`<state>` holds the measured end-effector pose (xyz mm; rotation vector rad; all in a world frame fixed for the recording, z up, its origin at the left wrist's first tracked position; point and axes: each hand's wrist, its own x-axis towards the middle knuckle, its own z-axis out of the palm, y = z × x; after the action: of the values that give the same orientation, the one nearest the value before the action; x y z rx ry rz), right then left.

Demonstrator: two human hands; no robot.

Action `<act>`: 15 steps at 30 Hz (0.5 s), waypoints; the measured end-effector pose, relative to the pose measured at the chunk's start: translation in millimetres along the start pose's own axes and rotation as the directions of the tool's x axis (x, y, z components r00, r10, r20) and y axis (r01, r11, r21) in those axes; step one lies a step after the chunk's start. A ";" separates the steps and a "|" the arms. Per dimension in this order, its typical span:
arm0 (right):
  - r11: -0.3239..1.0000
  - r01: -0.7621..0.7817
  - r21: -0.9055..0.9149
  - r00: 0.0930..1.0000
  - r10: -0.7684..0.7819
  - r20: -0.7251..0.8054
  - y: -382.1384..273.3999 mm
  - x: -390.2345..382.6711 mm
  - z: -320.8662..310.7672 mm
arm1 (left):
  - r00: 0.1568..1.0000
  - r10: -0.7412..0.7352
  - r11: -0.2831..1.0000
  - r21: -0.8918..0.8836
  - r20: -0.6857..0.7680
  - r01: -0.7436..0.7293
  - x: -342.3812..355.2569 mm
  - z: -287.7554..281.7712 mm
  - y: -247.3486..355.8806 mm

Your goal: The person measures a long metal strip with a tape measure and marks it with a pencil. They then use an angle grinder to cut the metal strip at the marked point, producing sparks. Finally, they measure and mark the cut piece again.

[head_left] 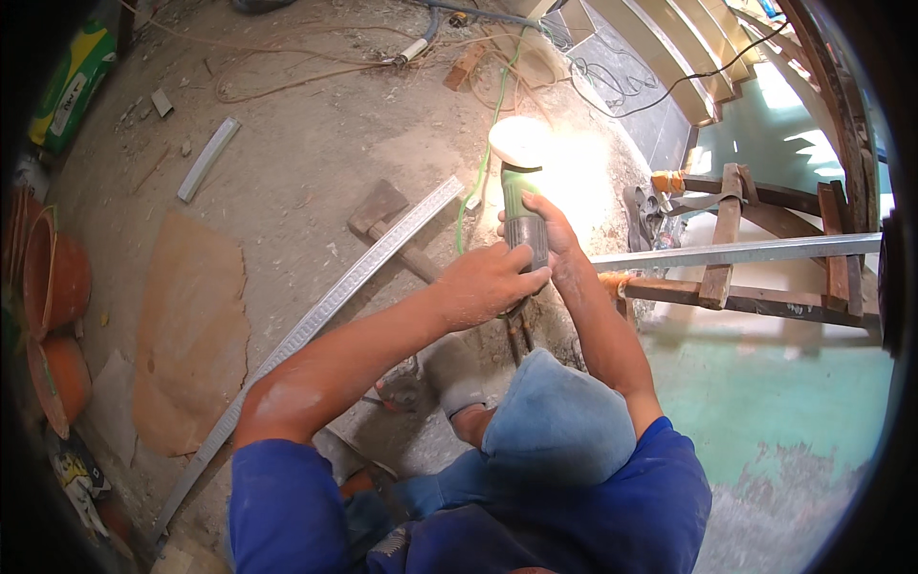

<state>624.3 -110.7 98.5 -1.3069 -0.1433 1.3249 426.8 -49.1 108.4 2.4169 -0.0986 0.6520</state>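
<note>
Bag: green and yellow (pixel 72 86), on the floor, well off to the left of both hands.
Buckets: orange ones (pixel 65 273), at the far left, on the left elbow's side.
Brown sheet: a flat, torn-edged piece (pixel 191 335), left of the left forearm.
Short metal piece: pale (pixel 208 159), on the floor, left of and beyond the left hand.
Metal strip: long, with a row of marks (pixel 330 299), slanting past the left forearm's outer side.
Hammer: its heavy head (pixel 379 208) is left of the left hand; the strip crosses over its handle.
Left hand: (pixel 488 282) clamped on the dark rear grip of the grinder.
Grinder: green body (pixel 518 185), held between the two hands, its pale disc (pixel 516 142) beyond them in strong glare.
Right hand: (pixel 555 228) wrapped round the grinder's right side, close to the left.
Metal channel: right of the right forearm (pixel 736 253), lying across a wooden frame (pixel 755 297).
</note>
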 end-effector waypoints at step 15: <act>0.979 -0.042 0.201 0.985 0.074 -0.158 23.2 13.7 -99.2 | 0.981 -0.189 0.972 -0.135 0.044 0.193 36.0 83.0 -7.4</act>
<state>685.8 -166.5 37.8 -1.2528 0.1393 1.2401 495.6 -89.2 64.8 2.2677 0.0735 0.5036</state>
